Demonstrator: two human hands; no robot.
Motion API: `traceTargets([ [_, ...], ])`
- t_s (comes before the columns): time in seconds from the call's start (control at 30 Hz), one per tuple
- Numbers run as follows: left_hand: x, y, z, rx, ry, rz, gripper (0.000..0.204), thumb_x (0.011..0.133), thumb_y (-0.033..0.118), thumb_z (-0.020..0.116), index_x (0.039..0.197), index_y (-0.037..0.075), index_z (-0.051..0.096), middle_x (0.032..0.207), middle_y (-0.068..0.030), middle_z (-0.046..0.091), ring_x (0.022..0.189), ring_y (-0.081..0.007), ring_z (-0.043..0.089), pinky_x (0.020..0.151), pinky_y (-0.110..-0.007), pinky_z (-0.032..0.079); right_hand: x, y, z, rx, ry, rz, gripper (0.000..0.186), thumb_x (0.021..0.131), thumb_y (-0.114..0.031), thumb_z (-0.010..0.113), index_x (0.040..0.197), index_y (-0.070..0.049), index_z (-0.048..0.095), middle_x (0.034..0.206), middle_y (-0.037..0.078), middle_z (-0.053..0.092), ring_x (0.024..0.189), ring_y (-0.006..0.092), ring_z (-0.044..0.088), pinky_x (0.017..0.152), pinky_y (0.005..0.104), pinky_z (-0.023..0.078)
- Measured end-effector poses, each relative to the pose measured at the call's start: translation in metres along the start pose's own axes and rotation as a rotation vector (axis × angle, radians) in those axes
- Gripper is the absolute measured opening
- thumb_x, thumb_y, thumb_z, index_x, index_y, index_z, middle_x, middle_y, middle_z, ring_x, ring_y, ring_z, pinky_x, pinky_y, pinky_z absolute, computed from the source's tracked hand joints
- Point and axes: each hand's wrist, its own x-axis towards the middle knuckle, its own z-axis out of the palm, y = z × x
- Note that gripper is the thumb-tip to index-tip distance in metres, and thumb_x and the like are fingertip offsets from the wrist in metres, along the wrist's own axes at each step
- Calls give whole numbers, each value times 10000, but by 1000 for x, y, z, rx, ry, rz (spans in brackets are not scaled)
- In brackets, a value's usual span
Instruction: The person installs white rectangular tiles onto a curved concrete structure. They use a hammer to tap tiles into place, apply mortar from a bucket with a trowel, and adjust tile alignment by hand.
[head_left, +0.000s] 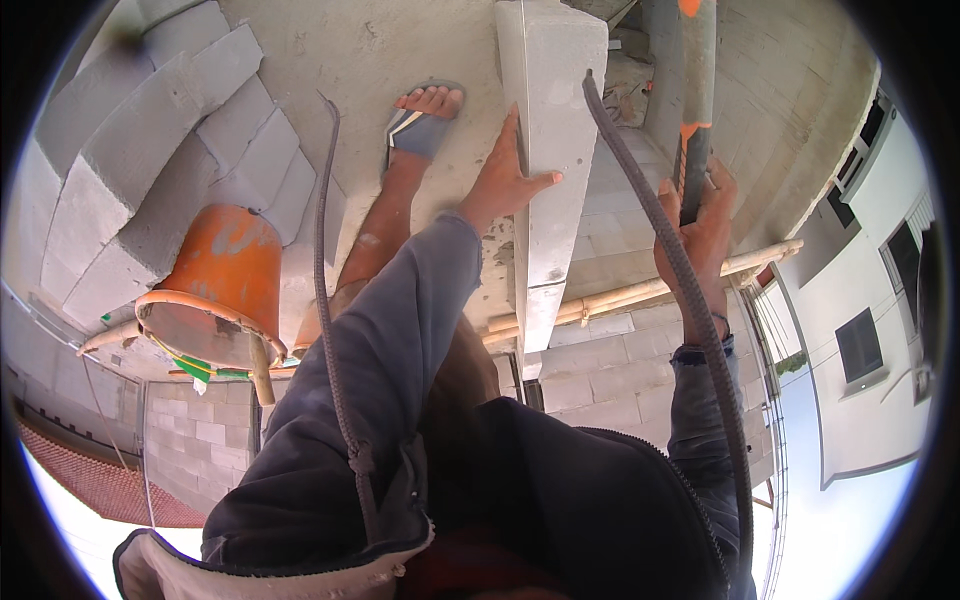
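Observation:
A long pale grey block [562, 110] stretches away in front of me, with small chips and marks on its surface. My left hand [500, 180] lies against its left side, fingers stretched forward and the thumb over the top edge. To the right of the block, my right hand [700, 230] is wrapped round the black handle of a long tool [698, 70]. The tool's upper part is grey with orange patches, and it points away from me. Its far end is cut off by the picture's edge, so its exact kind does not show.
Large grey blocks [150, 140] are stacked at the left, with a dirty orange bucket [225, 265] tipped beside them. Bamboo poles [640, 292] run across below the block. My sandalled foot [425, 125] stands left of it. Dark cords [665, 220] hang across the view.

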Motion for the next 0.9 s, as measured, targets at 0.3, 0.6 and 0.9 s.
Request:
traceTargets([
  [0.3,-2,4,3,107,7,64,1375,811,383,943,1690,-55,-20,1655,-337,369,1545,-415,412,1261,-430,372,-18,107,114,96,-66,45,469,1134,-458,507,1078,-6,622,741,55,596,702,169,581,659,343,473],
  [0.6,0,2,6,175,37,95,1387,803,438,930,1699,-35,-19,1608,-324,456,1481,-409,507,1228,-430,419,-50,140,116,398,93,-236,541,1143,-516,452,1037,-14,625,721,146,619,649,285,593,653,434,488],
  [0.9,0,0,4,133,39,110,1399,787,418,944,1696,-46,-12,1574,-335,494,1450,-411,544,1213,-415,434,-67,135,127,170,51,-57,533,1135,-518,463,1006,-24,614,718,184,614,650,392,592,642,463,482],
])
